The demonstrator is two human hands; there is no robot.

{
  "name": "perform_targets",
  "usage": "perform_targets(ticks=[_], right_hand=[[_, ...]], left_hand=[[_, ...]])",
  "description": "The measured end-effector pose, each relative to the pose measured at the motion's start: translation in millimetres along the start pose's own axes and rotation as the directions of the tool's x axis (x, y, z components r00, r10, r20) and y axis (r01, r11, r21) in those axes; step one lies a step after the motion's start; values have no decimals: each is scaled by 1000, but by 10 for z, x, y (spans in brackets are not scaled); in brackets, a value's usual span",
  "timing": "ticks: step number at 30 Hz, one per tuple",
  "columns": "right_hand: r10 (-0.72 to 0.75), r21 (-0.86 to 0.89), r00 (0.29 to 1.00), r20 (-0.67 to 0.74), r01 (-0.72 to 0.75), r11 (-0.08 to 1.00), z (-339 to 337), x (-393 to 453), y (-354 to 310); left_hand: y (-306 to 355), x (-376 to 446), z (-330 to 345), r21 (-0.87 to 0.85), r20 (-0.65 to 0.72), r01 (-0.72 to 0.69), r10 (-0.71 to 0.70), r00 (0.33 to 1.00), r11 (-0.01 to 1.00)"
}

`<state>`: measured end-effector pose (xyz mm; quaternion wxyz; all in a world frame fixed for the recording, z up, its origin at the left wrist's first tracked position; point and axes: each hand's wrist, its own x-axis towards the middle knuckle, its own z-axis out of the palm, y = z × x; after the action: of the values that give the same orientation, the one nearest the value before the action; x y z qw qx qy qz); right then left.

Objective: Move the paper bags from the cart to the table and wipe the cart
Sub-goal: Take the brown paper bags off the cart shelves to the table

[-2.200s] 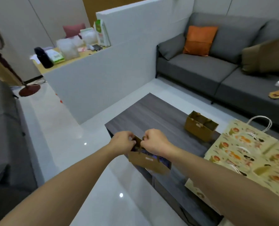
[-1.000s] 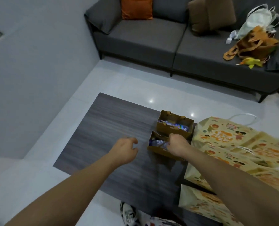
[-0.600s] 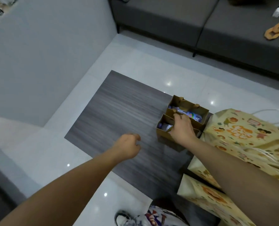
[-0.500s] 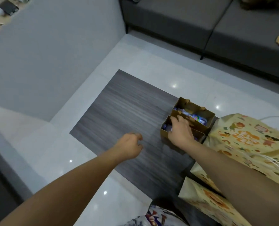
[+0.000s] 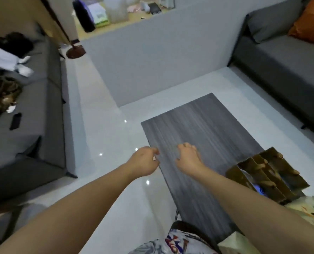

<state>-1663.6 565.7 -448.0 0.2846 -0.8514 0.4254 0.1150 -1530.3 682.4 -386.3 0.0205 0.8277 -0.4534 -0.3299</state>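
Head view, one entry: dark wood-grain table [image 5: 203, 136], at centre, running toward 5 o'clock; two small brown paper bags [image 5: 268, 176], upright and touching side by side, mouths open, on the table's edge at 4 o'clock, blue items partly visible inside; larger patterned paper bags [image 5: 310, 209] just beside them at 4 to 5 o'clock, mostly cut off by the frame; left hand [image 5: 144, 163], over the table's near-left edge, fingers loosely curled, holding nothing; right hand [image 5: 188, 158], over the tabletop, fingers loosely curled downward, holding nothing, well apart from the brown bags; grey sofa [image 5: 284, 66] at 2 o'clock with orange cushion [image 5: 313, 24]; second grey sofa [image 5: 29, 114] at 9 o'clock, strewn with blurred items; cart not in frame.
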Motion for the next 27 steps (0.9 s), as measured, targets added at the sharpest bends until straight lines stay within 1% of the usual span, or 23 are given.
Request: perform_targets(ticks=[3,5,8,10,14,18,20,23,27], right_hand=[[-169,-102,985,38,172,980,160,-211,-793],[-302,-181,950,73,311,933,327,-397,-1333],[-475,-266,871,127,491,829,644,-769,-2147],[-579,-293,799,164,600,745,912,-1075,-2678],[-743,-299,619,254,781,548,1553,-1797,-3636],[-842,-266,389,374,915,304,2221,-2596,-4354],[-855,-230,271,442,956,184,2532,-2998,-4632],[-837,-173,106,537,985,13,3010,-3607,-4969],[-767,-99,-76,637,979,-179,3673,-4310,-5264]], left_hand=[[-681,-584,-115,-124,-122,107,-122,985,987],[-1162,-1038,-139,-210,-211,180,-224,951,961],[-1873,-1811,-50,-344,-296,286,-392,871,894],[-2318,-2358,92,-425,-336,348,-502,797,836],[-3028,-3481,486,-573,-348,457,-706,616,681],[-3493,-4699,989,-693,-283,517,-849,446,503],[-3627,-5266,1295,-747,-245,530,-907,342,402],[-3717,-5993,1759,-816,-196,521,-968,158,251],[-3726,-6701,2338,-888,-60,457,-998,-23,43]])
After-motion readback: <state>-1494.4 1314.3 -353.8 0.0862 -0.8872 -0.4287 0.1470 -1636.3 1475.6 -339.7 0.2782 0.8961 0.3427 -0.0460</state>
